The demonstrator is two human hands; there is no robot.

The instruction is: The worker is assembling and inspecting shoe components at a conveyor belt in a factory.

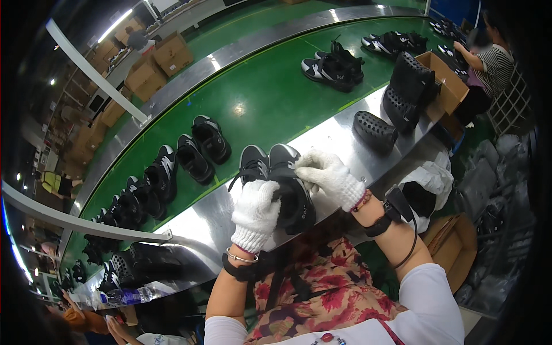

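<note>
Two black sneakers with grey-and-white toes stand side by side on the metal ledge in front of me, toes pointing away. My left hand, in a white knitted glove, is closed over the opening of the left sneaker, hiding its heel. A loose lace sticks out on that shoe's left. My right hand, gloved alike, has its thumb and fingers pinched together at the laced right side of the right sneaker. Whatever lies between those fingertips is too small to make out.
Past the metal ledge runs a green conveyor belt carrying more sneakers. Black perforated shoe forms and a cardboard box stand to the right. A plastic bottle lies left. One co-worker stands far right.
</note>
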